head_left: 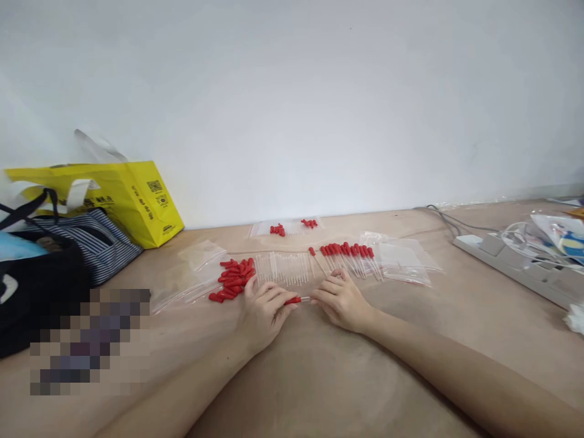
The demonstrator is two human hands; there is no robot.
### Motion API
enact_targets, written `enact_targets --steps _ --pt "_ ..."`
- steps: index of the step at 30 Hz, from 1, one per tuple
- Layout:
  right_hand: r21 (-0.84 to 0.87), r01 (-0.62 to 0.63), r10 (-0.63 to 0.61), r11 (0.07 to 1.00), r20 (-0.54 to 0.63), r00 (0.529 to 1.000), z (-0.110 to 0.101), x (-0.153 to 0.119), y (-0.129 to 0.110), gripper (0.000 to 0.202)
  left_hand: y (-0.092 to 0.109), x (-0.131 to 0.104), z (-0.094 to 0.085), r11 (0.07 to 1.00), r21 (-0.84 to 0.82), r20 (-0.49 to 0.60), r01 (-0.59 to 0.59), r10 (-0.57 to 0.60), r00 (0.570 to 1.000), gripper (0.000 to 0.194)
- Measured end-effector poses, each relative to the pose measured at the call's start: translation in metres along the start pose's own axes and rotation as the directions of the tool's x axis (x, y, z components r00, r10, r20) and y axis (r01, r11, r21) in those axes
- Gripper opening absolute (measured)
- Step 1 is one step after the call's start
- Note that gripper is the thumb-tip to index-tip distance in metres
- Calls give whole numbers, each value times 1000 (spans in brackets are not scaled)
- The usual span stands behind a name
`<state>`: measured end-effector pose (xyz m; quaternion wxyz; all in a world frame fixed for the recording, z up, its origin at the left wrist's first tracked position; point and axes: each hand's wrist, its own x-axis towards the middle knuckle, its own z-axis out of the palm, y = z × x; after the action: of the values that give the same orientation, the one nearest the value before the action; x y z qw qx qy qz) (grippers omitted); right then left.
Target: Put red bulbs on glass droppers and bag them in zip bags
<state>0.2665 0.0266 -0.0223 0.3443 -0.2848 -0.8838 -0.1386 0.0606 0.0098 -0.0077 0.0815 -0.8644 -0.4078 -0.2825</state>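
Observation:
My left hand (264,309) is closed on a red rubber bulb (292,300), which points to the right. My right hand (343,301) pinches a thin clear dropper tube (305,298) whose end meets the bulb's mouth; how far it sits inside I cannot tell. Beside my left hand lies a pile of loose red bulbs (233,278). A row of bare clear tubes (285,267) is spread beyond both hands. Just past my right hand, several droppers with red bulbs fitted (349,250) lie side by side, bulbs toward the wall.
Clear zip bags lie at the left (201,274) and right (408,258). Near the wall, another bag (292,227) carries more red-topped droppers. A yellow bag (146,204) and a striped pouch (104,243) stand left. A power strip (515,264) with cables sits right.

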Motion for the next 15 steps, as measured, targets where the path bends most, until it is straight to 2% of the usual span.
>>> enact_targets --steps 6,15 --pt "69 -16 16 997 -1 1000 2 1 -7 24 6 0 1 1000 -29 -31 -11 10 999 13" --pt "133 -11 12 991 -6 1000 5 2 -7 23 9 2 0 998 -67 -17 1 -2 1000 15"
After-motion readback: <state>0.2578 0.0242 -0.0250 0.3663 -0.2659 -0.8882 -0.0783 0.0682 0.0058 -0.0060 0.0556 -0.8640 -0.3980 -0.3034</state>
